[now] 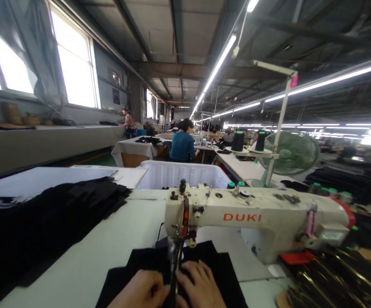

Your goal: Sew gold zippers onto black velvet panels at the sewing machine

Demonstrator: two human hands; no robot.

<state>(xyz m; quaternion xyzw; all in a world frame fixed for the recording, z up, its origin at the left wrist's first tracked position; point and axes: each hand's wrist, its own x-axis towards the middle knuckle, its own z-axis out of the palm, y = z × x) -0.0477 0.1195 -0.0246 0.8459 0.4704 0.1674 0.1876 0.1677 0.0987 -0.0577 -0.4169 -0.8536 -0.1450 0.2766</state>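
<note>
A black fabric piece point(224, 267) lies flat under the needle of a white sewing machine point(214, 220). Along its middle runs a black zipper point(179, 254) with a gold line, reaching up to the presser foot. My left hand point(142, 288) is on the fabric left of the zipper, its fingers curled and the thumb and forefinger pinched at the zipper's edge. On the other side, my right hand point(200, 282) rests with fingers spread flat on the fabric, the thumb beside the zipper. The lower ends of fabric and zipper are cut off by the frame.
Black fabric pieces point(53, 218) are heaped on the left of the table. Gold-lined black strips point(329, 278) lie at right. Behind the machine stand a white bin point(185, 173), a thread stand point(280, 128) and a fan point(292, 152). A person point(182, 143) sits farther back.
</note>
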